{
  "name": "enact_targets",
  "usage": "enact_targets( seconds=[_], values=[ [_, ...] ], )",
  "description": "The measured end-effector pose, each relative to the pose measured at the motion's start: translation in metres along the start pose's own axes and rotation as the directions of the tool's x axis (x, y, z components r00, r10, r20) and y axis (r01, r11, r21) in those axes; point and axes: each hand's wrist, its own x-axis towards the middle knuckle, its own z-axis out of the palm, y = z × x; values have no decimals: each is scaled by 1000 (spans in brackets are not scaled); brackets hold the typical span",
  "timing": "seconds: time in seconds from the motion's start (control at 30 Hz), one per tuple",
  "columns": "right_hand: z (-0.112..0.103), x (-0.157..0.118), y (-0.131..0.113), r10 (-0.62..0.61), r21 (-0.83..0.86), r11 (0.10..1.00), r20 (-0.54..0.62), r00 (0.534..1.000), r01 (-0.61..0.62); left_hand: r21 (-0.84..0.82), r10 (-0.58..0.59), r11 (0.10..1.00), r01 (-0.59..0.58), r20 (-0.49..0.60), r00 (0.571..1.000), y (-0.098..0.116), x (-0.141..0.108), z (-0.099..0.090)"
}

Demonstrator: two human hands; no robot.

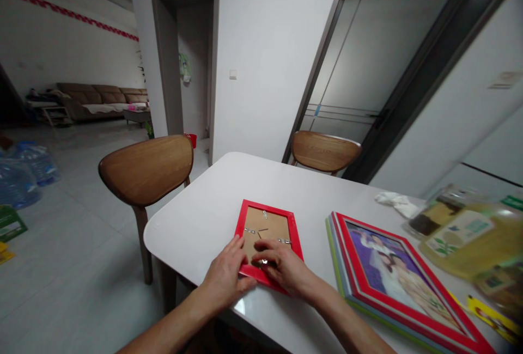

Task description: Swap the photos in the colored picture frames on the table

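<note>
A small red picture frame (pixel 295 229) lies face down on the white table (pixel 196 223), its brown backing board (pixel 261 223) facing up. Metal clips sit near the board's edges, among them one at the top (pixel 265 214). My left hand (pixel 226 275) grips the frame's lower left corner, with the fingers on the left rim and the thumb by the bottom rim. My right hand (pixel 281 267) has its fingers bent over the lower part of the board, closed at a metal clip (pixel 265 261) there. The fingers partly hide that clip.
To the right lies a stack of larger frames, topped by a red-framed wedding photo (pixel 392 272). Beyond it stand an oil jug (pixel 461 239) and a crumpled white tissue (pixel 396 201). Wooden chairs stand at the left (pixel 149 171) and far side (pixel 324 150).
</note>
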Motion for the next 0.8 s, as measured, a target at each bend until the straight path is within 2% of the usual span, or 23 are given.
enact_targets(
  seconds=[0.17, 0.4, 0.47, 0.57, 0.63, 0.8],
  values=[
    [1, 1, 2, 30, 9, 1000, -24, 999, -30, -10, 16, 1000, -16, -21, 1000, -3, 0, 1],
    [17, 4, 7, 7, -4, 1000, -185, 983, -8, 3, 21, 1000, -21, -23, 1000, -3, 0, 2],
    [13, 3, 11, 56, -10, 998, -222, 973, -60, 1, 19, 1000, -19, -30, 999, -4, 0, 3],
    [1, 2, 24, 204, -100, 964, -313, 928, -246, -3, 20, 1000, -20, -27, 999, -5, 0, 3],
    [-8, 2, 35, 285, -192, 914, -319, 904, -356, -10, 23, 1000, -24, -26, 999, -6, 0, 3],
    [-14, 2, 51, 330, -274, 870, -293, 897, -409, -34, 19, 999, -20, -25, 1000, -5, 0, 2]
  ],
)
